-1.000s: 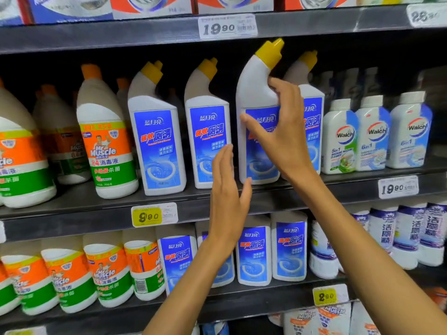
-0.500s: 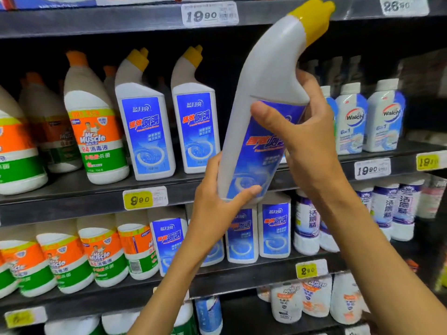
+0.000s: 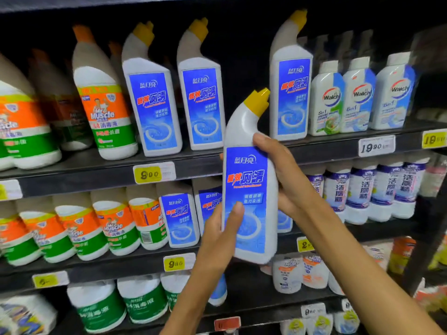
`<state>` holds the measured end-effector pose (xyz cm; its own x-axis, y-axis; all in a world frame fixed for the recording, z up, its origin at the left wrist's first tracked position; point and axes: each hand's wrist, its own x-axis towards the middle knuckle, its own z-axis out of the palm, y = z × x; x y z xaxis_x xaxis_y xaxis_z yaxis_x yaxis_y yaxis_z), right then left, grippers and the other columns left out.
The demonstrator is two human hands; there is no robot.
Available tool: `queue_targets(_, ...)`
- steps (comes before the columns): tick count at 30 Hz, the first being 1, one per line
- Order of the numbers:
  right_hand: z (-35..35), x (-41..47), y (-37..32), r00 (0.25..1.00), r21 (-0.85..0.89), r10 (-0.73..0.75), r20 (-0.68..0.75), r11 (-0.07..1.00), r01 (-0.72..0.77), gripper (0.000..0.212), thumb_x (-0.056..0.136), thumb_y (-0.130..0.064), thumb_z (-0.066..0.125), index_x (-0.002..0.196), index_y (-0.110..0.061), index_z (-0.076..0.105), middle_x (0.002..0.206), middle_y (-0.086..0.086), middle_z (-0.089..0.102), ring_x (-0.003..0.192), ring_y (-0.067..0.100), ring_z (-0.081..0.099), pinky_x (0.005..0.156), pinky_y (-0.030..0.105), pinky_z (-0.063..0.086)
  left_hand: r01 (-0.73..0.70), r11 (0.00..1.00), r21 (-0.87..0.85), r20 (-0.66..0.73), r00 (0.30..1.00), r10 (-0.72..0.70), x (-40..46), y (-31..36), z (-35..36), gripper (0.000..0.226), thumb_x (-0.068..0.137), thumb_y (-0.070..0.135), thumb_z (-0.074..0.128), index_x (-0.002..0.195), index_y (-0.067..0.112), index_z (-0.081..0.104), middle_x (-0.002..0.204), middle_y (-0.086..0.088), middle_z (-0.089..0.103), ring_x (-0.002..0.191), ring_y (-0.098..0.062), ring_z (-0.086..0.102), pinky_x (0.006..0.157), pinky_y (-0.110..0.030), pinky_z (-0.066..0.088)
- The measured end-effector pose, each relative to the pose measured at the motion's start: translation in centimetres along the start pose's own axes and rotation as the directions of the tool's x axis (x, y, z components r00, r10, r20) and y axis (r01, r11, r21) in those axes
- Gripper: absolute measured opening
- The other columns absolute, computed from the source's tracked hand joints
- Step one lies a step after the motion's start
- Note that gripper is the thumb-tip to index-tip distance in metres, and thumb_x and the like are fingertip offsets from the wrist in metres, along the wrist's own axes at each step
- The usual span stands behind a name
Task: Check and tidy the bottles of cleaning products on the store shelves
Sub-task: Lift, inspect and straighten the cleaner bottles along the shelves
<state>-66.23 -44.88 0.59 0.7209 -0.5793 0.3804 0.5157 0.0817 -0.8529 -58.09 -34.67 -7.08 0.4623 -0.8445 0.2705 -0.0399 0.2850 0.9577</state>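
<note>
A white toilet-cleaner bottle point(image 3: 250, 180) with a blue label and a bent yellow cap is held upright in front of the shelves, off the shelf. My left hand point(image 3: 221, 235) grips its lower left side, thumb lying across the label. My right hand point(image 3: 284, 175) wraps around its right side near the shoulder. On the upper shelf point(image 3: 96, 170) stand three more bottles of the same kind, two at the left point(image 3: 151, 110) point(image 3: 202, 102) and one at the right point(image 3: 291, 90), with a gap between them.
Orange-and-green Mr Muscle bottles point(image 3: 104, 112) fill the left of the upper and middle shelves. White Walch bottles point(image 3: 360, 95) stand at the upper right. More blue-label bottles point(image 3: 179, 218) and purple-label bottles point(image 3: 382, 189) line the middle shelf. Price tags point(image 3: 151, 174) hang on shelf edges.
My right hand lifted the bottle off the upper shelf and tilted it; my left hand took its base. Both hands have now brought it down and upright in front of the middle shelf.
</note>
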Motion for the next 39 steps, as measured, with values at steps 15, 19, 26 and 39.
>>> queue_targets(15,1.2,0.1,-1.0,0.972,-0.028,-0.203,-0.114,0.979,0.202,0.028,0.084,-0.035,0.057,0.099,-0.011,0.056,0.076,-0.001,0.067,0.064,0.012,0.063,0.057,0.026,0.050,0.121,0.992,-0.016,0.130,0.984,-0.118,-0.3,1.0,0.2,0.059,0.060,0.080,0.040,0.096,0.041,0.064,0.104,0.009,0.071,0.099,-0.009,0.067,0.089,-0.032,0.053)
queue_targets(19,1.2,-0.3,-1.0,0.947,-0.163,-0.264,-0.184,0.958,0.236,0.015,0.091,-0.033,0.060,0.095,-0.020,0.057,0.069,-0.010,0.068,0.065,0.004,0.066,0.058,0.020,0.051,0.101,0.995,0.028,0.207,0.973,-0.104,-0.8,1.1,0.4,0.063,0.059,0.078,0.052,0.106,0.037,0.056,0.096,0.014,0.071,0.090,-0.001,0.067,0.067,-0.019,0.054)
queue_targets(26,0.2,0.2,-2.7,0.994,0.003,-0.106,0.041,0.994,0.105,0.017,0.084,-0.033,0.060,0.090,-0.021,0.070,0.087,0.003,0.073,0.079,0.018,0.071,0.076,0.033,0.058,0.258,0.923,-0.287,0.492,0.866,-0.089,-1.3,1.8,-1.4,0.057,0.058,0.066,0.076,0.105,0.036,0.071,0.113,-0.006,0.070,0.103,-0.027,0.068,0.081,-0.035,0.056)
queue_targets(39,1.4,-0.2,-2.9,0.985,-0.033,-0.148,-0.092,0.989,0.145,0.021,0.084,-0.032,0.064,0.096,-0.014,0.066,0.090,0.007,0.073,0.087,0.020,0.071,0.075,0.035,0.058,0.122,0.968,-0.218,0.024,0.992,-0.120,-1.2,1.4,-0.7,0.045,0.059,0.067,0.050,0.078,0.036,0.075,0.090,-0.001,0.076,0.080,-0.014,0.073,0.067,-0.029,0.059)
